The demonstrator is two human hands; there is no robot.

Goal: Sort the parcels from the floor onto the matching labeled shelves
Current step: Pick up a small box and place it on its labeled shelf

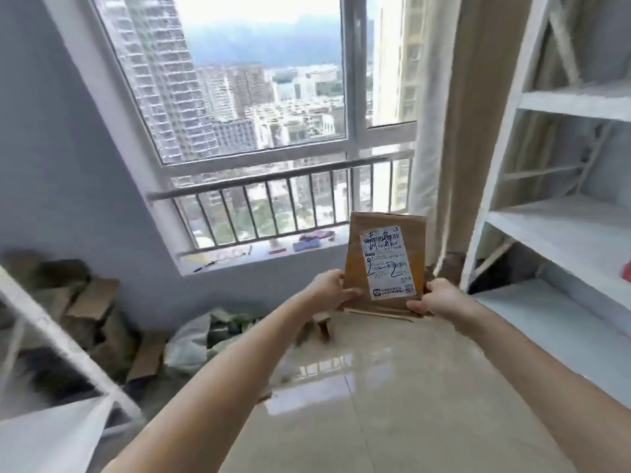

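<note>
Brown parcel (384,264) pinched by left hand (329,290) and right hand (435,298) at its bottom corners — misread that scrawled label (387,264) and it could land on the wrong shelf (560,230).

Single head-worn view, wide-angle, looking forward and slightly down along both outstretched arms. Left hand (329,290) and right hand (440,297) sit mid-frame, near the lens; parcel (384,264) upright between the fingers. Beyond the fingertips: window (239,97) straight ahead, shelves (560,213) off right (edges bend, fisheye). No second view
</note>
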